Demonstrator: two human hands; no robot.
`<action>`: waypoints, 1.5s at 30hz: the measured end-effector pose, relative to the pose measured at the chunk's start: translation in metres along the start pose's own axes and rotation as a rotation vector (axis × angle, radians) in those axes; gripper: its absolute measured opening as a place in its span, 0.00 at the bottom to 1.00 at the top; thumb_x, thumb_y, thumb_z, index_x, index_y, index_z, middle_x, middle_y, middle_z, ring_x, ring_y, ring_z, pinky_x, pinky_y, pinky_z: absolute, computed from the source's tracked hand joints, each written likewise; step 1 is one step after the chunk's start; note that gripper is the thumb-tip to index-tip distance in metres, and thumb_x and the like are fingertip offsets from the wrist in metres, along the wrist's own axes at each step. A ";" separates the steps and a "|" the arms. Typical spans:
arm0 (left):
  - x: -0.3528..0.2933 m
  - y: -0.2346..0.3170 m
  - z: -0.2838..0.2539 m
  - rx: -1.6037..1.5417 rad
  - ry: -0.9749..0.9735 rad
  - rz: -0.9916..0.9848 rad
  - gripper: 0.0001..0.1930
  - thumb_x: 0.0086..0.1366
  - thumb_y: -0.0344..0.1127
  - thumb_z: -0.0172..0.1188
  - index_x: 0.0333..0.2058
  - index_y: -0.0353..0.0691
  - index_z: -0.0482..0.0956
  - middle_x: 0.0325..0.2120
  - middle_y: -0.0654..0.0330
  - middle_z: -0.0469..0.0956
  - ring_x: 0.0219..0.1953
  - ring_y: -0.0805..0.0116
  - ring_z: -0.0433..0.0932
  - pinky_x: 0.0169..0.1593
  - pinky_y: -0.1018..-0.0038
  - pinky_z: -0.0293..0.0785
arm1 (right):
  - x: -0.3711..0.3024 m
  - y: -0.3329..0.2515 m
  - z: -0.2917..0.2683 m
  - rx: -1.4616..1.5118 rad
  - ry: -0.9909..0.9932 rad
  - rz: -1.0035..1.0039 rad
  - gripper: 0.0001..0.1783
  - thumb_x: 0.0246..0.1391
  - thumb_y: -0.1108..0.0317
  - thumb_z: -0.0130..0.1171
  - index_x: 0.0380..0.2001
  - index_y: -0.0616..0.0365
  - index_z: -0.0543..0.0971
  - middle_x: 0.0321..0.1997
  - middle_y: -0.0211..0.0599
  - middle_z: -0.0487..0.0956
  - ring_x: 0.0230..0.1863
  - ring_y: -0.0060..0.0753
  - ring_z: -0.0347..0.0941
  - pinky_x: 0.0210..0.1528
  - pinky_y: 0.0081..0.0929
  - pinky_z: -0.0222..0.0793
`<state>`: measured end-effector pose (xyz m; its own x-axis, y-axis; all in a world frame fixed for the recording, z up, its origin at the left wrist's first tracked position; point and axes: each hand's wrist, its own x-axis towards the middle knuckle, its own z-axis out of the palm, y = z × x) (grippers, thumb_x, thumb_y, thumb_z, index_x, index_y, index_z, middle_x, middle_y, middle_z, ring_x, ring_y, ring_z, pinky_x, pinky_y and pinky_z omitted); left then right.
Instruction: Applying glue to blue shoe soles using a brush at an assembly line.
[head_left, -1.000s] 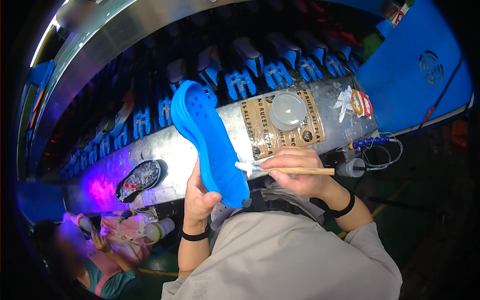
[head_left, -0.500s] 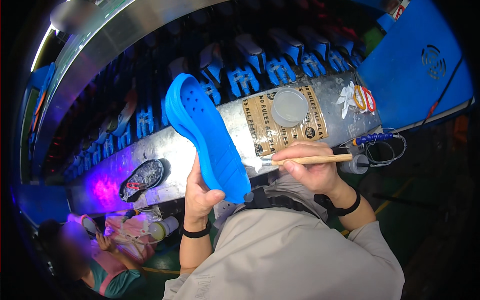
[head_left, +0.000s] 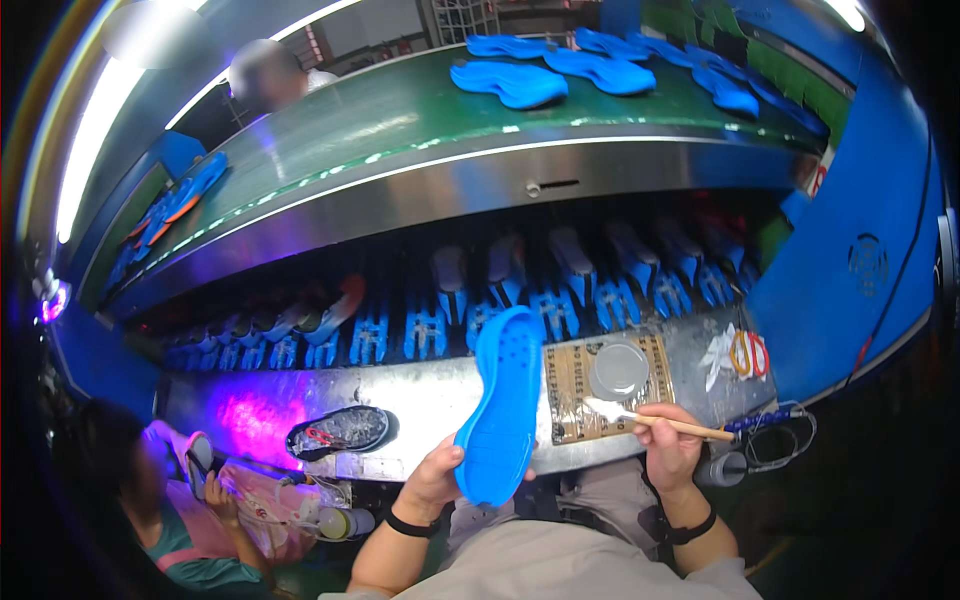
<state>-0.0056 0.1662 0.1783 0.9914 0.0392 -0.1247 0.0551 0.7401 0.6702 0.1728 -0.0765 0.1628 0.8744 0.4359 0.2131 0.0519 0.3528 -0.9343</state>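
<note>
My left hand [head_left: 437, 472] is closed around the heel end of a bright blue shoe sole [head_left: 497, 425], held tilted above the bench's front edge. Its upward face shows a group of small holes toward the far end. In my right hand [head_left: 668, 455] is a brush [head_left: 682, 427] with a wooden handle, its white bristles pointing left over a taped cardboard sheet [head_left: 572, 428]. On that sheet sits a translucent round tub [head_left: 618, 370], just beyond the bristles. The brush is apart from the sole.
A dark shoe piece [head_left: 345, 432] with a red object in it lies on the metal bench [head_left: 420, 400]. Scissors [head_left: 750, 353] rest at right. Blue racks [head_left: 555, 310] stand behind. Several soles [head_left: 510, 85] lie on the green conveyor [head_left: 400, 125]. A co-worker [head_left: 195, 530] sits at left.
My view has tilted up, bringing the conveyor into sight. The brush has moved away from the sole to beside the tub. My left hand keeps hold of the sole, now turned more upright.
</note>
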 end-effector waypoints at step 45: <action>-0.136 0.624 -0.280 2.909 1.493 0.176 0.13 0.62 0.30 0.61 0.46 0.33 0.81 0.43 0.41 0.79 0.46 0.41 0.78 0.51 0.57 0.76 | 0.029 0.025 0.030 -0.426 -0.285 0.239 0.10 0.60 0.71 0.61 0.41 0.64 0.86 0.38 0.41 0.86 0.38 0.30 0.82 0.43 0.27 0.77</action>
<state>-0.1391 0.8108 0.4090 0.6379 0.5100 0.5770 0.7666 -0.3494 -0.5388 0.1850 -0.0298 0.1541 0.7237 0.6901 -0.0045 0.1106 -0.1224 -0.9863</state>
